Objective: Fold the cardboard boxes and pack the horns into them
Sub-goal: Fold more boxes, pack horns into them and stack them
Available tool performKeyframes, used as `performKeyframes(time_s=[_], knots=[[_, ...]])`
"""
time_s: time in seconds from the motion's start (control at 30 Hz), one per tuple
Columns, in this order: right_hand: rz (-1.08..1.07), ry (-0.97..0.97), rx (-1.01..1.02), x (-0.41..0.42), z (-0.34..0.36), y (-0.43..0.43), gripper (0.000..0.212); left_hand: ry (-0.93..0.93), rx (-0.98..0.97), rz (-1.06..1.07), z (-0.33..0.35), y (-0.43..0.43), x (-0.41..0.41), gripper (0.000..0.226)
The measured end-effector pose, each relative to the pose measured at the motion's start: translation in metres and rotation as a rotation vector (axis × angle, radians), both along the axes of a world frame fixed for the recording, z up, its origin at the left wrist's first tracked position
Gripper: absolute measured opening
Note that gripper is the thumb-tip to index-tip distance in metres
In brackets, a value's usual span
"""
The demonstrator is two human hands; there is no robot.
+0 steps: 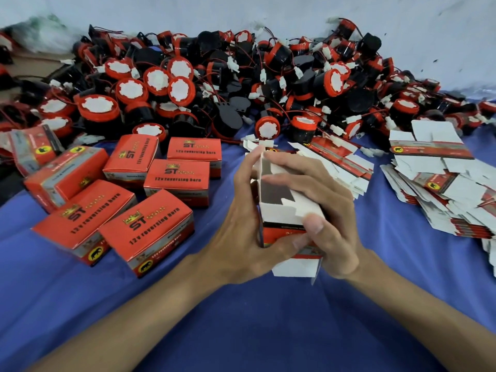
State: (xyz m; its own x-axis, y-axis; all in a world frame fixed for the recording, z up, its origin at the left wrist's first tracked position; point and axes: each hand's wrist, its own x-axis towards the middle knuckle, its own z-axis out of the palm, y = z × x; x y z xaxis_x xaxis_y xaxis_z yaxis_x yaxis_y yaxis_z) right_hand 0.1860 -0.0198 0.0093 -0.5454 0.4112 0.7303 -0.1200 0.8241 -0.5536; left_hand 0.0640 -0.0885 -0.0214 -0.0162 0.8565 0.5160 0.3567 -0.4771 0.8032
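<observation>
Both hands hold one half-formed cardboard box (281, 213) above the blue cloth, its white inner flaps facing up and its red printed side towards me. My left hand (241, 224) wraps the box's left side, thumb across the lower front. My right hand (322, 210) grips the right side, fingers lying over the top flaps and thumb pressing a flap. Behind them a big heap of black and red horns (241, 84) with white connectors fills the back of the table. The box's inside is dark; no horn shows in it.
Several closed red boxes (150, 224) lie at the left. Stacks of flat unfolded boxes (442, 189) lie at the right and just behind the hands (341, 157). Blue cloth (255, 331) covers the near table. A pale wall (268, 12) stands behind the heap.
</observation>
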Motion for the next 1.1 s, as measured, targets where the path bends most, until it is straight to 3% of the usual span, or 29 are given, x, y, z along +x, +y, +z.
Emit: performKeyframes(time_s=[0.2, 0.57, 0.8, 0.87, 1.0, 1.1], knots=[[-0.114, -0.027, -0.006, 0.0005, 0.0009, 0.0020, 0.050, -0.059, 0.017, 0.004, 0.0014, 0.0015, 0.0034, 0.096], [-0.018, -0.003, -0.145, 0.0036, 0.0022, 0.0059, 0.043, -0.078, 0.288, 0.072, -0.0016, 0.0047, 0.0070, 0.071], [-0.063, 0.060, -0.158, 0.0025, 0.0027, 0.0051, 0.031, -0.021, 0.317, 0.108, 0.0010, 0.0086, 0.0096, 0.057], [-0.086, 0.069, -0.162, 0.0013, 0.0010, 0.0031, 0.033, -0.012, 0.278, 0.113, -0.0010, 0.0081, 0.0092, 0.048], [-0.104, 0.047, -0.187, -0.0001, -0.0035, -0.0001, 0.045, -0.018, 0.247, 0.140, -0.0051, 0.0066, 0.0063, 0.060], [-0.085, 0.031, -0.200, -0.0009, -0.0040, 0.0001, 0.041, -0.026, 0.298, 0.102, -0.0006, 0.0079, 0.0056, 0.051]])
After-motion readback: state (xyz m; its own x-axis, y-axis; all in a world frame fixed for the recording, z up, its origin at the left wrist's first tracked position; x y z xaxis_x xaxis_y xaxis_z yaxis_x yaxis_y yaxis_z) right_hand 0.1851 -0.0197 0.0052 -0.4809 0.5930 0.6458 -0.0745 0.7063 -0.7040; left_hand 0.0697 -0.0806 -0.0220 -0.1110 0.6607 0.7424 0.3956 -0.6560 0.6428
